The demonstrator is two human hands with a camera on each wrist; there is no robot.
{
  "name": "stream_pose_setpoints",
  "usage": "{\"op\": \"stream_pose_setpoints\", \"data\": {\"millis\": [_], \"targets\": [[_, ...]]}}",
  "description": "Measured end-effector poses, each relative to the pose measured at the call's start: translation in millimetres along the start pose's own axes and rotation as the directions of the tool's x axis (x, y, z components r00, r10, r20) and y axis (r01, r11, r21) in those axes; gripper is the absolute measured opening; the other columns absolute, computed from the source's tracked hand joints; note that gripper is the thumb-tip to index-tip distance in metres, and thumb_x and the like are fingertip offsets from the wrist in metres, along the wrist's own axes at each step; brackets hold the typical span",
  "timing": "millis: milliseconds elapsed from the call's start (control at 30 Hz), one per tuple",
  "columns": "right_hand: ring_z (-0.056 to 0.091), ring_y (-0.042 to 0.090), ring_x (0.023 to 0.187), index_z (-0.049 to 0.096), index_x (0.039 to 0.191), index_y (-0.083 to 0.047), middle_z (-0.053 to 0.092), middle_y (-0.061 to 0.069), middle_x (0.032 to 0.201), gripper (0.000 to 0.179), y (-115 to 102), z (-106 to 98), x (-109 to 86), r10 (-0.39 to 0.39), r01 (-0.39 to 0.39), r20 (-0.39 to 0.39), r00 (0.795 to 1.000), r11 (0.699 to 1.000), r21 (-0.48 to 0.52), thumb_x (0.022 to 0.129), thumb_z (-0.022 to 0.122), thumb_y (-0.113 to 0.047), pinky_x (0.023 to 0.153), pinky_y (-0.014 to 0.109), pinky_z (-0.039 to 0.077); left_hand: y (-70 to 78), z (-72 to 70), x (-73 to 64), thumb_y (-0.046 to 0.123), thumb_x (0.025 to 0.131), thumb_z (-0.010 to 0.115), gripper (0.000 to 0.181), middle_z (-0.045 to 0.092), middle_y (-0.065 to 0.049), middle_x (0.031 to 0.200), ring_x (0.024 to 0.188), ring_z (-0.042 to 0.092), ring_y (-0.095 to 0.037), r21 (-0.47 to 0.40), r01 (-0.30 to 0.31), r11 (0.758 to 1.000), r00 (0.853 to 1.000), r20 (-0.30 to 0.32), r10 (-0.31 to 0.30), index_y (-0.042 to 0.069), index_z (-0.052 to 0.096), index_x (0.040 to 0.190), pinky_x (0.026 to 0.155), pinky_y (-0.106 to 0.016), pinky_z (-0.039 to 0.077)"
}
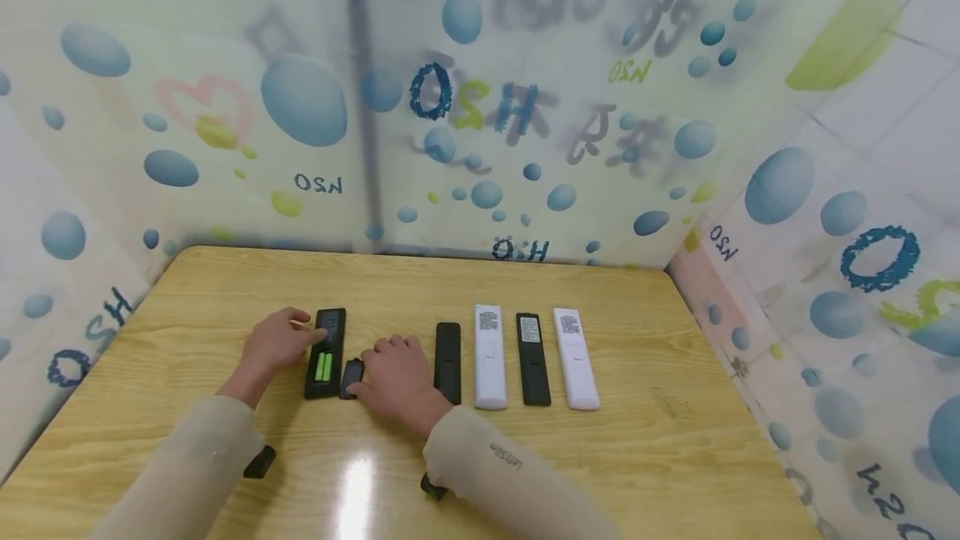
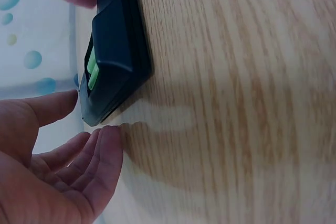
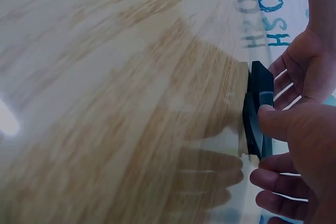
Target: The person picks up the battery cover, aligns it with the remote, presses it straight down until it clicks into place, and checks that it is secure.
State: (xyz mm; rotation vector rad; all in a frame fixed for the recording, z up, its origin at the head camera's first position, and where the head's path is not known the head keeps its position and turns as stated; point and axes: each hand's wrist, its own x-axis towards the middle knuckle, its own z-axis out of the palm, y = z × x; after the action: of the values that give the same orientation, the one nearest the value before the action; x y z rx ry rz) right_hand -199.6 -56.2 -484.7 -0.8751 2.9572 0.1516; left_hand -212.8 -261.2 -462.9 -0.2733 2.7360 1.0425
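A black remote control (image 1: 311,386) lies face down on the table, its battery compartment uncovered with green batteries (image 1: 323,367) inside. My left hand (image 1: 276,340) is at its left side, the thumb reaching over the remote and the other fingers loosely bent beside it. In the left wrist view, thumb and fingertips are around the remote's far end. Right of the remote lies its black battery cover (image 1: 349,382). My right hand (image 1: 397,377) holds the cover's edge, with the thumb on it in the right wrist view; the index fingertip's contact is partly hidden.
To the right, a second black remote (image 1: 447,357), a white remote (image 1: 491,365), another black remote (image 1: 533,365) and another white one (image 1: 577,365) lie in a row. A patterned curtain (image 1: 480,190) hangs behind the wooden table (image 1: 660,473).
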Motion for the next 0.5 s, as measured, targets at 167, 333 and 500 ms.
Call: {"op": "stream_pose_setpoints", "data": {"millis": [167,333,500], "targets": [[0.053,0.012,0.113,0.058,0.128,-0.031,0.059,-0.01,0.125,0.056,-3.3,1.0,3.1,0.0,0.0,0.005,1.0,1.0,-0.008,0.09,0.044,-0.07,0.1,0.034,0.042,4.5,-0.3,-2.0,0.042,0.094,0.06,0.068,0.054,-0.033,0.129,0.091,0.064,-0.031,-0.015,0.011,1.0,1.0,0.003,-0.011,-0.009,0.044,0.136,0.075,-0.04,0.053],[0.053,0.011,0.114,0.057,0.13,-0.032,0.057,-0.011,0.126,0.054,-4.5,1.0,5.4,-0.012,0.012,0.007,1.0,1.0,0.007,0.09,0.048,-0.068,0.098,0.034,0.042,5.9,4.2,-0.3,0.045,0.093,0.06,0.07,0.056,-0.032,0.128,0.095,0.064,-0.035,0.014,0.018,1.0,1.0,-0.021,-0.017,-0.01,0.045,0.135,0.077,-0.043,0.051],[0.051,0.011,0.117,0.055,0.132,-0.034,0.055,-0.011,0.129,0.054,-5.2,0.0,8.8,-0.019,0.018,0.032,0.999,1.0,0.015,0.09,0.049,-0.067,0.099,0.034,0.042,7.0,9.6,5.5,0.049,0.091,0.061,0.075,0.056,-0.032,0.129,0.101,0.061,-0.038,0.052,0.055,0.997,0.998,-0.028,-0.054,-0.01,0.047,0.133,0.076,-0.043,0.05]]}}
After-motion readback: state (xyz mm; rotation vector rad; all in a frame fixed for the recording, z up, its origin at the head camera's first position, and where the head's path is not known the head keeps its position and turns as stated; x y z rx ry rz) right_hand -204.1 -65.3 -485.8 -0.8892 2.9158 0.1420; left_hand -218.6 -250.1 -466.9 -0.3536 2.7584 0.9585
